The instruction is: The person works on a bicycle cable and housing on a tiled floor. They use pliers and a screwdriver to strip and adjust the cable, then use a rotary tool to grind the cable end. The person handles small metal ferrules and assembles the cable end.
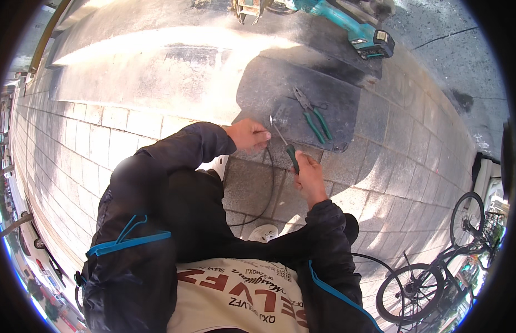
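My right hand is closed around the dark green handle of a screwdriver. Its thin shaft slants up and left toward a small shiny metal piece by the step. Just left of that piece, my left hand has its fingers pinched together. A thin black cable rises to these fingertips and curves back down between my legs; the exact grip on it is partly hidden. Beyond the screwdriver, pliers with green and black handles lie on a dark slab.
A teal cordless power tool with a black battery rests on the step at the top. Paving stones surround my feet, and a white shoe shows below. Bicycles stand at the lower right.
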Available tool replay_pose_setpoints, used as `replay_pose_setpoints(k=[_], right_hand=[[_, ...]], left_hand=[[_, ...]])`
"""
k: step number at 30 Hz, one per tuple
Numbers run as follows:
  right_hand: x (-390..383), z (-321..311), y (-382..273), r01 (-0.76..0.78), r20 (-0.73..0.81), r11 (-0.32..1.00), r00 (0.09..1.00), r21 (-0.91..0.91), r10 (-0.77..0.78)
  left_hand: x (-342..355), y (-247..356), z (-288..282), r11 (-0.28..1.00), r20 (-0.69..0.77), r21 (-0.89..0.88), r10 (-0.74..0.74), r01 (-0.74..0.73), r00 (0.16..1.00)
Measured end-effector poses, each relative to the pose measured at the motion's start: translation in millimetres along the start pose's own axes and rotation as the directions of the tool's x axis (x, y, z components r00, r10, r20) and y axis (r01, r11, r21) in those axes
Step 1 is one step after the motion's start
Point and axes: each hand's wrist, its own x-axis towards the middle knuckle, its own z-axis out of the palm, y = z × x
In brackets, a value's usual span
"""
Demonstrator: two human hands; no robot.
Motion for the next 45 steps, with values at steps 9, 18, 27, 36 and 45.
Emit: replay_pose_setpoints(k=[9, 18, 27, 36, 45], right_hand=[[-6.2, 93.8, 79.5, 0.173, 0.158, 0.983, 0.971, 0.058, -0.18], [64.0, -23.0, -50.9, 0.185, 0.159, -0.054, 0.621, -0.981, -0.767], [85.2, -22.9, -73.4, 0.35, 0.157, 0.573, 0.92, -0.741, -0.359], [34.8, 23.1, -8.3, 0.599, 0.161, 0.566, 0.754, -0.566, -0.637], [47.3, 26.5, -18.4, 0.376, 0.067, 0.341, 0.75, -0.862, -0.658]], left_hand=[[-26.2, -35.9, 35.5, 0.957, 0.132, -0.253, -0.108, 0.139, 0.985], [-36.2, -51.1, 21.6, 0.929, -0.11, -0.359, -0.143, 0.095, 0.984], [-42.1, -44.1, 0.2, 0.96, -0.225, -0.251, -0.185, 0.126, 0.957], [-37.0, -47.8, -12.5, 0.986, -0.299, -0.139, -0.128, 0.09, 0.946], [-29.4, -51.3, -14.5, 0.994, -0.329, -0.044, -0.109, 0.1, 0.938]])
